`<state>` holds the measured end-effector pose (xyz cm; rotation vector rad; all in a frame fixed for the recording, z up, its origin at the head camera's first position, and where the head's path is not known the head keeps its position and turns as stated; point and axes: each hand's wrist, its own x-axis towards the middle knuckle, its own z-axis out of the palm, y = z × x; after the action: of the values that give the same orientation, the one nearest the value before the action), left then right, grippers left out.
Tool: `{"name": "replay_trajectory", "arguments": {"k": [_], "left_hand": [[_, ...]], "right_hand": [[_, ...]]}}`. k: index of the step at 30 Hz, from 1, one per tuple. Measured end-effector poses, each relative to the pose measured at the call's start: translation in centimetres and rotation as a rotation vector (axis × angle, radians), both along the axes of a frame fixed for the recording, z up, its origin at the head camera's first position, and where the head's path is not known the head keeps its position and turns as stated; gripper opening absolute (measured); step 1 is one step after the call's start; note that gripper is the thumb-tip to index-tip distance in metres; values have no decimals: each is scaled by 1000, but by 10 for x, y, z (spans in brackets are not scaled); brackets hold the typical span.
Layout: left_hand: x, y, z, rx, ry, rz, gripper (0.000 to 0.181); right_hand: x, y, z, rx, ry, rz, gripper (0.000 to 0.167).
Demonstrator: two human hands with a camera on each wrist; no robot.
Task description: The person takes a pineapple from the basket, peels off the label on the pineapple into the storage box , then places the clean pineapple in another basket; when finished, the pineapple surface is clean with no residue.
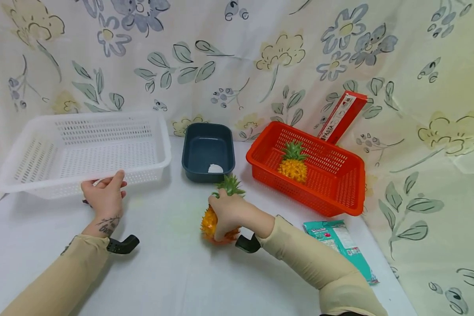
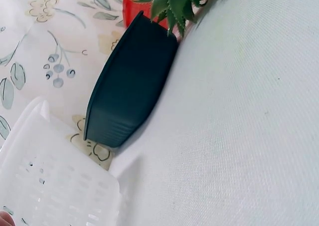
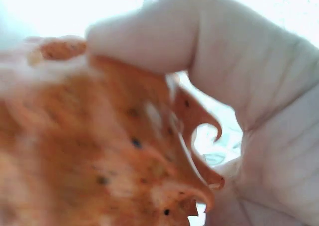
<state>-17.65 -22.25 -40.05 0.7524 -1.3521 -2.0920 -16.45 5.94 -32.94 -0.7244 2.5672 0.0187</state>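
With its fingers curled around the body of an orange, spiky toy-like pineapple [image 1: 208, 224], my right hand [image 1: 231, 215] holds it at the middle of the table. The pineapple's green leaves point toward the back; in the right wrist view its orange spiked skin [image 3: 124, 151] fills much of the picture beneath the thumb. On the left, my left hand [image 1: 104, 195] pinches the front rim of a white perforated basket [image 1: 43, 184]. Only a fingertip of that hand shows in the left wrist view, beside the basket's wall [image 2: 60, 181].
A dark blue tub [image 1: 188, 153] with a small white piece [image 1: 215, 169] inside stands at the back middle. Right of it, a red basket [image 1: 280, 180] contains a second pineapple [image 1: 293, 169]. A red pasta box [image 1: 343, 116] leans behind; a teal packet [image 1: 341, 248] lies in front.
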Motion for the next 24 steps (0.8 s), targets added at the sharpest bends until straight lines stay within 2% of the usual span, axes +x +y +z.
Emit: {"name": "replay_trajectory", "arguments": {"k": [8,14,19,24], "left_hand": [[0,0,1,0,2,3,54],[0,0,0,4,-8,2,54],[0,0,1,6,-4,1,54],[0,0,1,-1,5,-3,53]], "right_hand": [[4,7,4,-69,10,-38,71],[10,17,13,-77,19,-13,69],[15,28,27,-86,7,-5,69],[16,41,50,-110,11,-12,71]]}}
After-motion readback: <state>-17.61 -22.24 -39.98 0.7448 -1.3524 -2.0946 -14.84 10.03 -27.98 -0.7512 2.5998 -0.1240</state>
